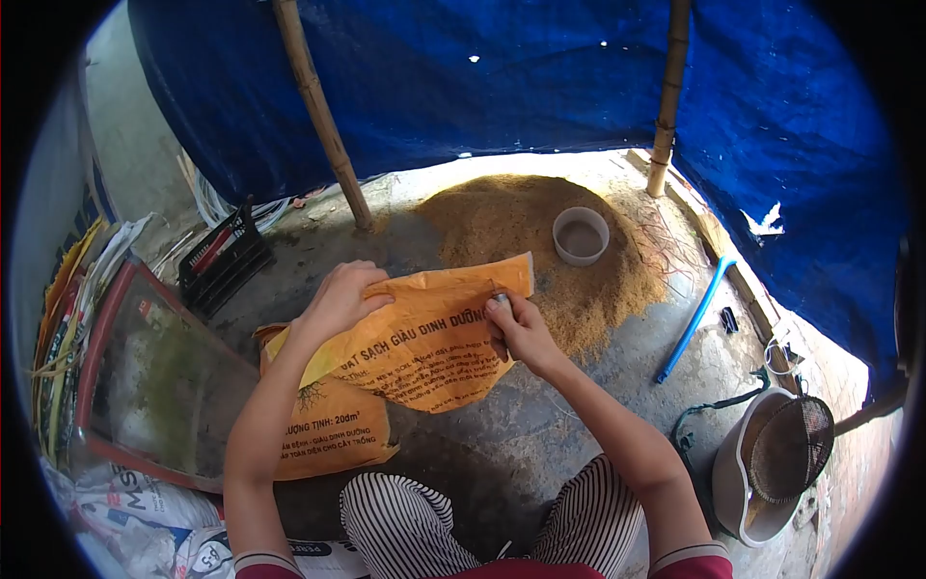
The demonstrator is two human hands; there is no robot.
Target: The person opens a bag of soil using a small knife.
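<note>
An orange printed sack (424,333) is held up in front of me, with its lower left part resting near the floor. My left hand (349,301) grips its upper left edge, fingers closed on the material. At the sack's right end my right hand (516,326) pinches the edge, with a small metallic item at the thumb that I cannot make out clearly. Beyond the sack lies a heap of brown grainy material (492,217), and a white round tub (581,236) sits on it.
Blue tarp (502,77) and bamboo poles (323,111) stand behind. A black crate (227,256) and framed panel (164,376) are at left. At right are a blue tube (696,318), a white bucket (738,473) and a mesh sieve (789,451).
</note>
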